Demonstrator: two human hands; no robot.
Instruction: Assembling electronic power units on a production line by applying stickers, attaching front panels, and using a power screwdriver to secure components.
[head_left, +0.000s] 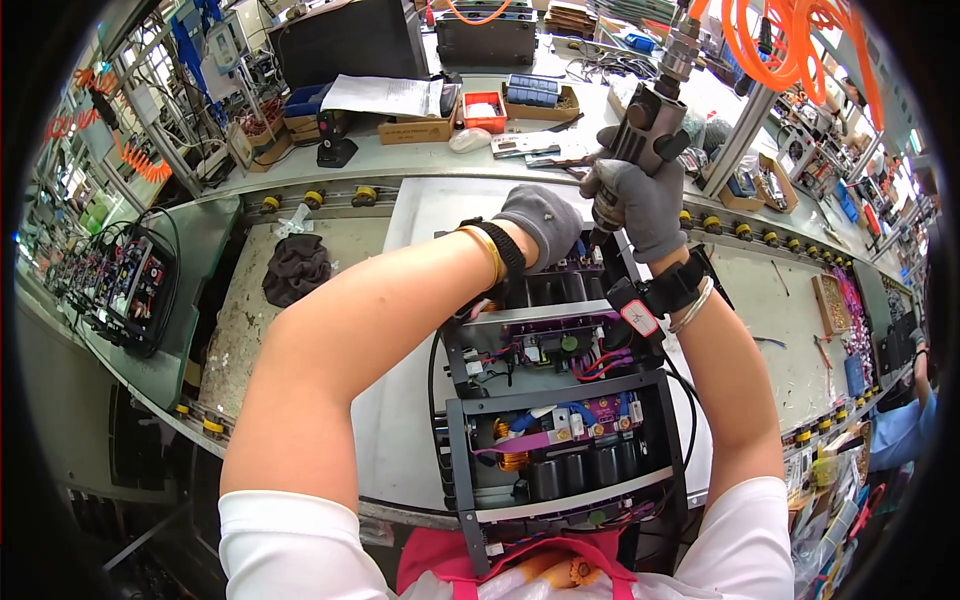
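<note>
My right hand point(645, 200), in a grey glove, is wrapped round a pneumatic screwdriver point(650, 130) held upright, its tip pointing down at the far end of an open metal chassis. Just left of the tip, my grey-gloved left hand point(545, 225) is curled over the same end; its fingertips are hidden, and what they hold cannot be made out. Two open electronic units lie in line below my hands: a far chassis point(530, 322) and a near chassis point(560, 390). Inside are purple circuit boards point(600, 410), black capacitors point(575, 475), a copper coil point(512, 458) and coloured wires.
The units rest on a white board point(400, 400) over a roller conveyor point(365, 195). Left lie a black cloth point(297, 270) and another electronic unit point(130, 285). Behind stand a red bin point(484, 112) and a scanner point(335, 140). An orange coiled hose point(780, 50) hangs above. A co-worker's sleeve point(905, 430) shows far right.
</note>
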